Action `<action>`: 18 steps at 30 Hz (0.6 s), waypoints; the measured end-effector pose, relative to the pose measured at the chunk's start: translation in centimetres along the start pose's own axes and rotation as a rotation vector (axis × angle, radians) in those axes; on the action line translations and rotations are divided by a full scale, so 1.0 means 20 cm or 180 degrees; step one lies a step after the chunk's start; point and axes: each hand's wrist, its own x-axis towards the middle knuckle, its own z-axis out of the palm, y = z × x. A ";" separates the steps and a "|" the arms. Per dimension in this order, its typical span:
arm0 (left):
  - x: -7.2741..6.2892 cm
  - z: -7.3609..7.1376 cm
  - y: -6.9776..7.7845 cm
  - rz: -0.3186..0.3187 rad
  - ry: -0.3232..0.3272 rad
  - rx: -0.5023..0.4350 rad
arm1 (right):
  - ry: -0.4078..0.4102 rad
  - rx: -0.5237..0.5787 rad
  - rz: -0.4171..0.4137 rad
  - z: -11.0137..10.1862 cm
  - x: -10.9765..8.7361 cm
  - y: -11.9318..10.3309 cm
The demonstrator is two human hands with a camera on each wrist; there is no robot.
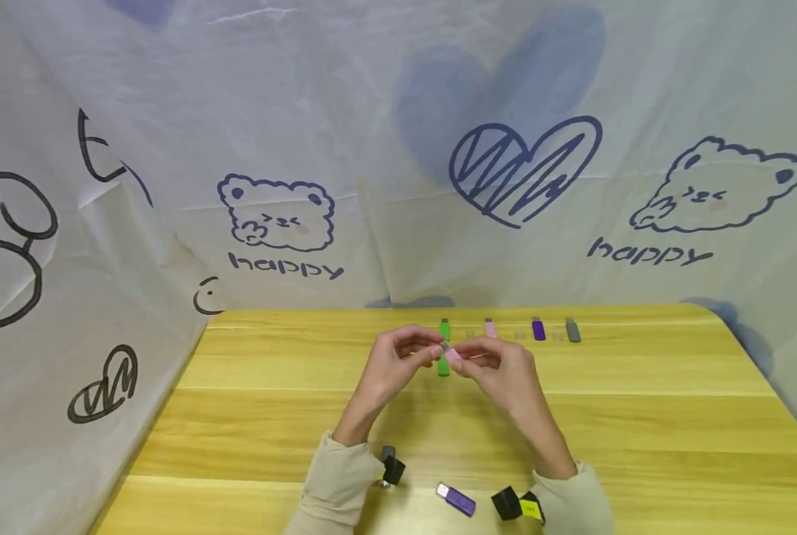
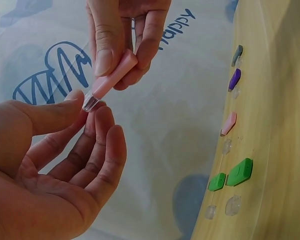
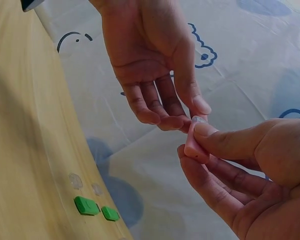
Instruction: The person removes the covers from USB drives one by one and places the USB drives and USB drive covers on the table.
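A pink USB flash drive [image 2: 115, 75] is held above the table between both hands. My right hand [image 1: 505, 368] grips its pink body between thumb and fingers. At the drive's other end, the thumb and forefinger of my left hand [image 1: 394, 368] pinch a clear cap [image 2: 90, 103] over the metal plug. The remaining left fingers are loosely bent. Just below the hands, a green USB drive [image 1: 443, 367] lies on the table, with a second green drive [image 1: 445, 328] behind it.
Along the table's back edge lie a pink drive [image 1: 490, 327], a purple drive [image 1: 538, 328] and a grey drive [image 1: 573, 331], with clear caps [image 1: 558, 336] beside them. Nearer the front are another purple drive [image 1: 456, 499] and a grey one [image 1: 388, 452]. A printed cloth hangs behind.
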 end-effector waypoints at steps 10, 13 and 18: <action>0.01 0.01 0.01 0.0023 0.0051 0.0033 | 0.0021 0.0020 0.0012 0.01 0.00 -0.01; 0.01 0.01 0.01 0.0018 0.0060 0.0012 | 0.0024 0.0030 -0.0012 0.01 0.00 -0.01; 0.01 0.02 0.01 -0.0025 0.0086 -0.0006 | -0.0013 0.0061 -0.0017 0.02 0.00 -0.01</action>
